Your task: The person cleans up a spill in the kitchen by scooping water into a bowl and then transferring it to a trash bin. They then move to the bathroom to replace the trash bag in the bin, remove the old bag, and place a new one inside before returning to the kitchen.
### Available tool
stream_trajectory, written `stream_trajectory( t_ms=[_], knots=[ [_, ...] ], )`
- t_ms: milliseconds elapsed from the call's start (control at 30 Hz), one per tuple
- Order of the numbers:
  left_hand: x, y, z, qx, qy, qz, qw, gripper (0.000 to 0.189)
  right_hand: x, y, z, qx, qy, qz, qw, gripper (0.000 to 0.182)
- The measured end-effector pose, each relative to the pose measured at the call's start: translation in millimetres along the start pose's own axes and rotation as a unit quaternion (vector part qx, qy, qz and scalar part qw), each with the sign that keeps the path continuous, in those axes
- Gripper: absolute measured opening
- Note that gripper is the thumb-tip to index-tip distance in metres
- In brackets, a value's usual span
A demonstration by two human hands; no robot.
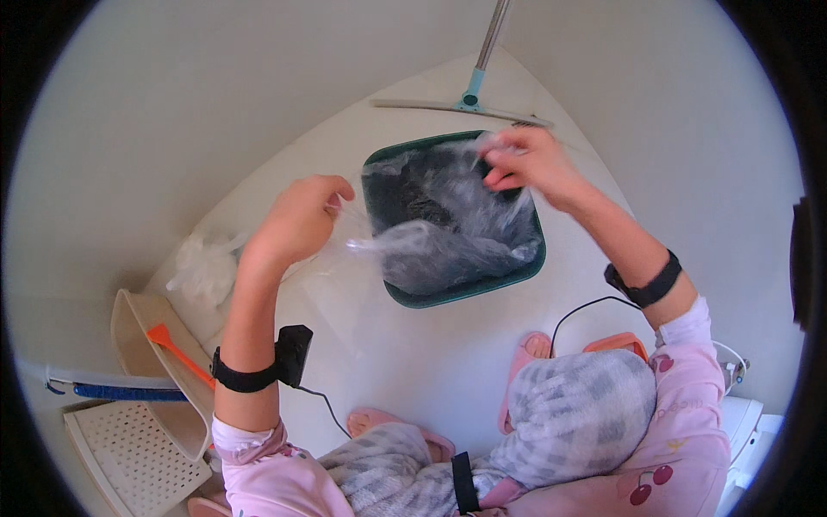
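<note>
A dark green bin (466, 299) stands on the pale floor before me, seen from above. A clear plastic bag (446, 255) lies loosely inside it, crumpled, with part of its edge spread over the rim. My left hand (303, 210), left of the bin, pinches one side of the bag's thin film, which stretches out past the rim. Over the bin's far right corner my right hand (530, 161) grips another part of the film between thumb and fingers. Motion blurs its fingertips. The bottom of the bin is partly hidden under the film.
A floor squeegee (470, 97) rests in the corner behind the bin. At left lie a white plastic bag (205, 268), a beige basin (123, 329), an orange-handled tool (181, 355) and a perforated white basket (139, 446). An orange object (617, 344) sits by my right slipper (533, 349).
</note>
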State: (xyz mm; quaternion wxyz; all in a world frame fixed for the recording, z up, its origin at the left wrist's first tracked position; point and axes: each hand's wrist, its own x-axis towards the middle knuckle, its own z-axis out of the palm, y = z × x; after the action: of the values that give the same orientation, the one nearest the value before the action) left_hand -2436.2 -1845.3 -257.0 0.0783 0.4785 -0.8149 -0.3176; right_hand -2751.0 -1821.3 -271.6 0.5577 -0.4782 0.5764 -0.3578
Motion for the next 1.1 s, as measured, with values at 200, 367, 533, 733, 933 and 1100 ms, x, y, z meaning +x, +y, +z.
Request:
stream_trajectory(
  t_ms=[200,367,533,733,933,1100],
  knots=[
    [18.1,-9.0,11.3,-0.045,0.064,0.020,0.997,0.030,-30.8,0.3,-49.7,-0.006,0.123,-0.088,0.988,0.024],
    [27.0,-14.8,13.8,-0.018,0.076,0.042,0.996,0.041,-20.2,11.9,-60.4,-0.288,-0.005,-0.205,0.935,0.015],
    [48.2,-8.2,29.2,0.123,0.158,0.118,0.973,0.057,22.8,40.1,-64.1,-0.406,0.094,-0.290,0.862,0.028],
    [65.3,-71.2,58.3,0.023,-0.007,-0.063,0.998,0.046,35.5,69.1,-59.7,-0.086,-0.037,0.098,0.991,0.035],
    [31.9,-78.0,64.9,-0.399,-0.154,-0.193,0.883,0.041,-36.2,99.0,-86.1,0.211,-0.052,0.168,0.962,0.037],
    [13.4,-53.5,21.6,-0.300,0.108,-0.091,0.944,0.042,-67.8,98.8,-84.5,-0.121,0.138,-0.046,0.982,0.040]
  ],
)
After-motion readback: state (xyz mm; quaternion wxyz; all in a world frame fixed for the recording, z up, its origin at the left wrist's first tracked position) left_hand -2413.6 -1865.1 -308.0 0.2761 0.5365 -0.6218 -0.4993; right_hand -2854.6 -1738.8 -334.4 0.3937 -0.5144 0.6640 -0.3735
